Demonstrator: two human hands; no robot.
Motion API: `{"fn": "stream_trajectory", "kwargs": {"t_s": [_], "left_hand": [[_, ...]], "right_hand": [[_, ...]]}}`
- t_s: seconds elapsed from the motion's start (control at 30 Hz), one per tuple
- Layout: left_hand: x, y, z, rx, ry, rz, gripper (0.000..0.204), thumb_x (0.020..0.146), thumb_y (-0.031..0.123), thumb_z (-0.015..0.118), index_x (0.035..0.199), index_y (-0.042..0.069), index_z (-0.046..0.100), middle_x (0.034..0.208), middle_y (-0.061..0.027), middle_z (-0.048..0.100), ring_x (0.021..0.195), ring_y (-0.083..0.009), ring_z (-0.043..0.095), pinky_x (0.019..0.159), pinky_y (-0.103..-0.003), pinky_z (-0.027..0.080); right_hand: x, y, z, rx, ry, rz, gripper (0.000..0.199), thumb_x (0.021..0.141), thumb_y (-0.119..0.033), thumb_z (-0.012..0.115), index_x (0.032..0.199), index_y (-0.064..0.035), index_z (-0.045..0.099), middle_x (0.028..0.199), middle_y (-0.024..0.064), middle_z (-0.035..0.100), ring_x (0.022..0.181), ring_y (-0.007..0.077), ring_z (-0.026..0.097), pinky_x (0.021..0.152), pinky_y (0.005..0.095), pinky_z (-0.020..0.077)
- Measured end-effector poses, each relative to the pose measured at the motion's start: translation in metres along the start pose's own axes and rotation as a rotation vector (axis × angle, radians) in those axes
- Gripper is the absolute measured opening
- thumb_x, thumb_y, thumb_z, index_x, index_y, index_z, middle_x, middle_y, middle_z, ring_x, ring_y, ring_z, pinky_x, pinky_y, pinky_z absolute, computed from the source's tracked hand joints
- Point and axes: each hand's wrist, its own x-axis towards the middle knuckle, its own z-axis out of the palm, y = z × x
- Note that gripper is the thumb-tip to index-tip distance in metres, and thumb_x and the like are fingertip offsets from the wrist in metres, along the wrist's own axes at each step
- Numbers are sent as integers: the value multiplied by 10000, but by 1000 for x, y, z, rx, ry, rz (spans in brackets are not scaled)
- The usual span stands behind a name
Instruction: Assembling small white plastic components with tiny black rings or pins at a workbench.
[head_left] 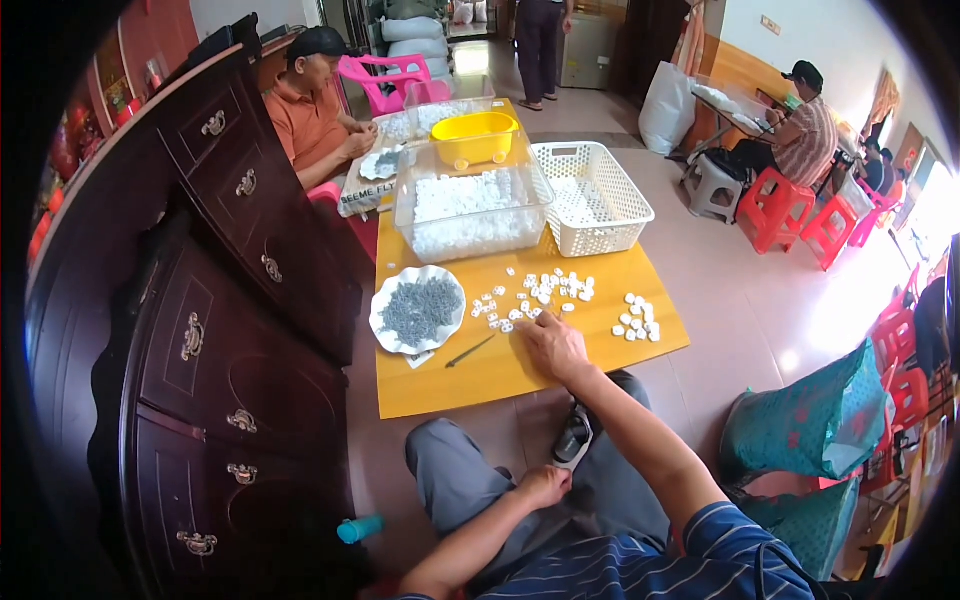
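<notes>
My right hand reaches over the yellow tabletop, its fingers bent down and drawn together beside a scatter of small white plastic pieces with holes in them. Whatever lies under those fingertips is hidden. In my lap, my left hand is closed; I cannot make out what it holds. Just above it shows a black-and-white object, possibly a shoe. Left of the pieces stands a white scalloped dish heaped with small grey parts. A thin dark pointed tool lies near the table's front edge.
Another group of white pieces sits at the right. Behind are a clear bin of white pieces, a cream basket and a yellow tub. A dark cabinet borders the left. Co-workers sit nearby; teal sacks stand right.
</notes>
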Motion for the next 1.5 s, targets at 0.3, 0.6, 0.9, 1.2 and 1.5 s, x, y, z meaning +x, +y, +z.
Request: {"fn": "stream_trajectory", "kwargs": {"t_s": [0.3,0.6,0.9,1.2,1.5], "left_hand": [[3,-8,5,27,21,46,177,898,267,643,903,107,718,901,-175,734,885,-391,713,797,-502,562],[4,-15,8,40,6,55,170,889,257,637,885,107,717,885,-160,738,872,-386,716,791,-500,563],[1,-20,14,71,7,42,173,883,264,624,882,117,715,907,-160,738,893,-378,716,793,-499,562],[-2,-13,5,52,-10,24,179,893,266,611,881,124,719,876,-158,737,866,-372,720,781,-494,564],[-2,-2,2,-64,46,-18,149,889,242,655,878,106,714,873,-159,737,859,-367,720,769,-471,564]], "right_hand": [[-27,0,-13,31,169,-53,71,868,-170,699,826,-120,672,879,90,626,852,325,665,680,453,561],[-22,7,-19,148,83,-6,76,856,-169,694,842,-96,674,907,106,666,879,347,675,739,452,561],[-12,7,-21,216,-82,99,116,888,-208,652,885,-101,699,920,142,697,875,367,696,778,468,564],[-9,12,-10,135,-140,157,177,875,-270,716,904,-96,705,948,129,697,906,345,701,799,453,570],[-16,16,-8,42,-160,173,240,913,-308,695,929,-70,666,1007,164,698,976,389,683,853,490,545]]}}
